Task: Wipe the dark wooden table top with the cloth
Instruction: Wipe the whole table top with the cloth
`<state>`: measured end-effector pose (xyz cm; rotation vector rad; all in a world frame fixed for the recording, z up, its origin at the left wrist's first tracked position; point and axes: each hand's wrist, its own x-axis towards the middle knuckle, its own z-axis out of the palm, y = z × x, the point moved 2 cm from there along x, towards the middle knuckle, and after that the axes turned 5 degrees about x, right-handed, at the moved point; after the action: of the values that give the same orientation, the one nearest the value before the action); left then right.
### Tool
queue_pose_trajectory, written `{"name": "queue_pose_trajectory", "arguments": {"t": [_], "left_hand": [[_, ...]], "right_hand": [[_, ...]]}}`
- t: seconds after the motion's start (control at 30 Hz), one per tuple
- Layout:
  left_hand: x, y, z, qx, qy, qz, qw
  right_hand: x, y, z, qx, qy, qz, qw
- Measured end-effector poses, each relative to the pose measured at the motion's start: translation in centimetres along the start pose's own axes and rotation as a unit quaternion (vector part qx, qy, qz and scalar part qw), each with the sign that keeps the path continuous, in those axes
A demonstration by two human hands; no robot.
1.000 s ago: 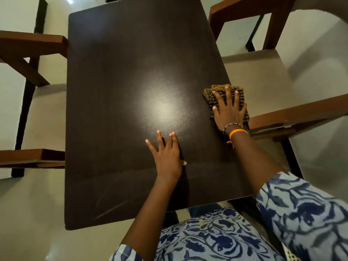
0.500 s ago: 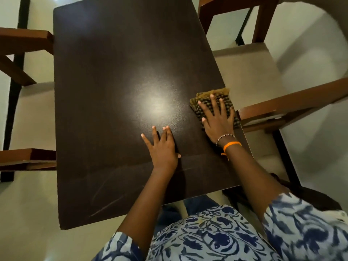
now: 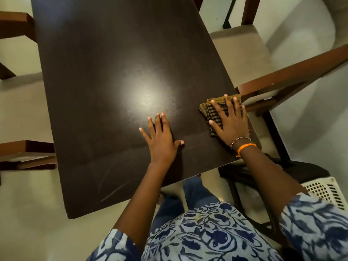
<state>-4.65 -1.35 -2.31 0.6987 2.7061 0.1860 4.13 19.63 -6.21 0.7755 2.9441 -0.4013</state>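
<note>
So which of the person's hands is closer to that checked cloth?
The right. The right hand lies flat on the cloth at the table's right edge, fingers spread over it. The left hand rests on bare wood to the cloth's left, not touching it.

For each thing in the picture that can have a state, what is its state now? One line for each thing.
cloth: folded, flat on the table's right edge, under the right hand.
right hand: fingers spread, pressing on the cloth.
left hand: open, flat on the bare table.
table top: dark, shiny glare in the middle, faint streaks near the front corner.
white basket: on the floor, only partly visible.
</note>
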Motion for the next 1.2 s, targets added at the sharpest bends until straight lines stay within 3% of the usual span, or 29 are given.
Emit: {"name": "queue_pose_trajectory", "arguments": {"t": [0.13, 0.3, 0.47, 0.83, 1.03, 1.2], "left_hand": [[-2.5, -2.1, 0.7, 0.025, -0.026, 0.01, 0.999], [-3.4, -2.6, 1.1, 0.036, -0.046, -0.004, 0.998], [-4.5, -2.9, 1.5, 0.053, -0.061, -0.018, 0.997], [-4.6, -3.5, 1.6, 0.078, -0.063, 0.0, 0.995], [-4.7, -2.9, 1.7, 0.043, -0.073, -0.011, 0.996], [-4.7, -3.1, 1.5, 0.032, -0.075, -0.015, 0.997]], "right_hand": [[-0.1, -4.7, 1.0, 0.009, 0.005, -0.013, 1.0], [-1.7, -13.2, 3.3, 0.015, -0.048, -0.14, 0.989], [-1.8, -11.9, 2.9, -0.011, -0.057, -0.191, 0.98], [-1.8, 3.0, -1.2, 0.021, -0.01, 0.026, 0.999], [-3.3, -1.5, 0.2, 0.023, 0.014, 0.094, 0.995], [-5.5, -11.1, 3.3, 0.033, -0.03, -0.036, 0.998]]}}
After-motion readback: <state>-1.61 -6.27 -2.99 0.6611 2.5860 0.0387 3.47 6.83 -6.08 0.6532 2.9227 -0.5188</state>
